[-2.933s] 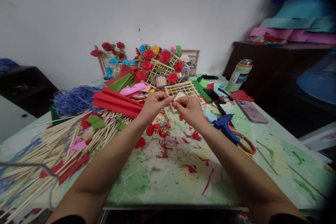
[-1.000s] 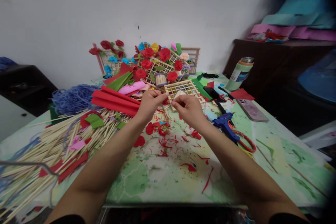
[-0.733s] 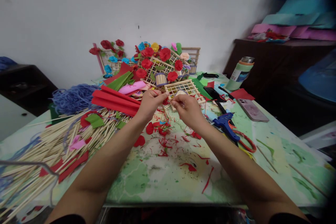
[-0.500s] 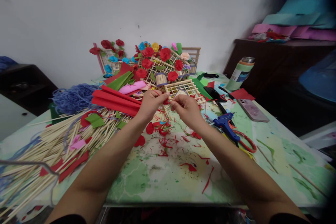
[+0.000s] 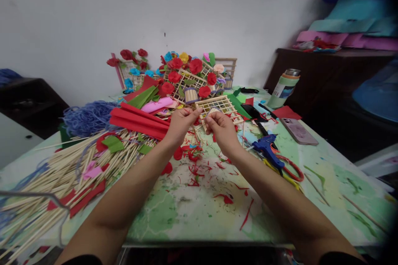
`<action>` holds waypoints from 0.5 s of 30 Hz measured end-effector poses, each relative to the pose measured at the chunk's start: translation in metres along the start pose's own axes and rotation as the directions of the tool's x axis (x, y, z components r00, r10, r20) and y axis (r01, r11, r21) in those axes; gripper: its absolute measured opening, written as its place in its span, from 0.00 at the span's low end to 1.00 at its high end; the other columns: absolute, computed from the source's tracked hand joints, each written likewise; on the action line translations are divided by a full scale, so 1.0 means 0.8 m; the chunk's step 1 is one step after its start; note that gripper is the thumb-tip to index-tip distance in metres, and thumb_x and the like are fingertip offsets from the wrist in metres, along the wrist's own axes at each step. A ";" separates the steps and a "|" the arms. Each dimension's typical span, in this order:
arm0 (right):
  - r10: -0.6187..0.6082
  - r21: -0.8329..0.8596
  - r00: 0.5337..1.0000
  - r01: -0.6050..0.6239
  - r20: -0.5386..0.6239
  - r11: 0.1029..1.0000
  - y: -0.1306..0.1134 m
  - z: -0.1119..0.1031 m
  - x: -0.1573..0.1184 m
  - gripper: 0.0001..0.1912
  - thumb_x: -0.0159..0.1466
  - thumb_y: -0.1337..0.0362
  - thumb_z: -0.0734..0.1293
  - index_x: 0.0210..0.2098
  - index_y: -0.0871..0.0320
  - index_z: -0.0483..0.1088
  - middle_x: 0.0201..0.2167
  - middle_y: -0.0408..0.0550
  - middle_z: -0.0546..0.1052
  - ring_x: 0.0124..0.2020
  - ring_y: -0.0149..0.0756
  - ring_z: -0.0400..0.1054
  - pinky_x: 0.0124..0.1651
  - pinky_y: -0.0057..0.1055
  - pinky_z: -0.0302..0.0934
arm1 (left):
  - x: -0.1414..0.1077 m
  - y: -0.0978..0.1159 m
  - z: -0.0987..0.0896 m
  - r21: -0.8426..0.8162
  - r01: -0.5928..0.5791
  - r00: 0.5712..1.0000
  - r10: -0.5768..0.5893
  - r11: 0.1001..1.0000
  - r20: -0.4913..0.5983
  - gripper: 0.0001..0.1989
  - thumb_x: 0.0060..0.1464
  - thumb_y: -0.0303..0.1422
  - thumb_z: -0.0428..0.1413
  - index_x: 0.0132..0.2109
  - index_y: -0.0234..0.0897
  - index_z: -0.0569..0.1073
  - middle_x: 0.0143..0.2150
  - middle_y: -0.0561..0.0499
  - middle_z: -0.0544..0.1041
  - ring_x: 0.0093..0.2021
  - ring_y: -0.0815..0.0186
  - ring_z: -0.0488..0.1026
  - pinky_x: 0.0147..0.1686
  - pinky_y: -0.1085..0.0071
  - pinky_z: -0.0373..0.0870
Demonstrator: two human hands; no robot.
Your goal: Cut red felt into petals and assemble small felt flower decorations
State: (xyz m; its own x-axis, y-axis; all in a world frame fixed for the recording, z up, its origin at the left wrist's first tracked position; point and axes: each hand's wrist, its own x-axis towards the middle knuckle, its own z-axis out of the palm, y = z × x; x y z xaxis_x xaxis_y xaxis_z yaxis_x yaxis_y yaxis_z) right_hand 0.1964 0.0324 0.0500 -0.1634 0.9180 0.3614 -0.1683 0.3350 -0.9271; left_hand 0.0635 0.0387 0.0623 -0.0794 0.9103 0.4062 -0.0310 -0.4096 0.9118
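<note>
My left hand (image 5: 183, 122) is closed in a pinch over the middle of the table, thumb and forefinger pointing right; what sits in its fingers is too small to make out. Close beside it, my right hand (image 5: 220, 128) also pinches, its fingertips curled toward the left one. A small wooden lattice frame (image 5: 222, 105) lies just behind the right hand. Red crepe paper strips (image 5: 138, 120) lie left of my left hand. Red petal pieces (image 5: 178, 153) and thin paper scraps (image 5: 195, 170) are scattered below both hands.
Lattice frames with paper flowers (image 5: 195, 66) lean by the wall. Thin wooden sticks (image 5: 71, 165) and blue yarn (image 5: 88, 118) cover the left side. To the right are a glue gun (image 5: 267, 149), orange-handled scissors (image 5: 294, 169), a phone (image 5: 299, 131) and a bottle (image 5: 283, 89).
My right hand has moved slightly right and down, so the gap between the two hands' fingertips is a little wider. The left hand is nearly where it was.
</note>
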 end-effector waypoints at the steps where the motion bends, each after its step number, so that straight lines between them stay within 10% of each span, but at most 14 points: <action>1: 0.014 0.024 1.000 -0.013 -0.006 1.000 0.001 0.000 0.000 0.07 0.57 0.62 0.63 0.25 0.57 0.62 0.19 0.37 0.65 0.17 0.25 0.59 0.23 0.26 0.53 | 0.000 -0.001 0.000 -0.018 -0.002 1.000 0.002 1.000 0.016 0.21 0.48 0.40 0.60 0.17 0.34 0.61 0.15 0.59 0.56 0.18 0.76 0.51 0.21 0.74 0.50; 7: 0.066 0.130 0.997 -0.061 -0.035 0.990 0.001 -0.003 0.003 0.09 0.54 0.60 0.66 0.25 0.58 0.63 0.19 0.36 0.66 0.16 0.23 0.59 0.22 0.25 0.55 | -0.003 -0.002 0.002 -0.012 -0.010 0.991 0.012 1.000 0.136 0.12 0.44 0.38 0.62 0.31 0.32 0.75 0.26 0.52 0.74 0.27 0.71 0.67 0.30 0.74 0.62; 15: 0.071 0.019 0.995 -0.070 -0.066 0.997 -0.014 -0.021 0.009 0.11 0.54 0.59 0.66 0.21 0.60 0.66 0.18 0.43 0.71 0.18 0.25 0.59 0.22 0.25 0.55 | 0.003 -0.004 -0.006 0.053 0.055 0.994 -0.060 0.997 0.095 0.13 0.43 0.39 0.62 0.26 0.32 0.74 0.21 0.54 0.71 0.23 0.73 0.63 0.27 0.74 0.59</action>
State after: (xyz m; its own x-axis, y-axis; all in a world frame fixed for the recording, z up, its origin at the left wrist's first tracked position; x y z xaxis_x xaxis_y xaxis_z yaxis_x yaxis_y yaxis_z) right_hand 0.2134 0.0386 0.0613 -0.1109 0.9515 0.2871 -0.1750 0.2657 -0.9480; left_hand 0.0590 0.0423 0.0599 0.0179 0.9347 0.3550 0.0180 -0.3553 0.9346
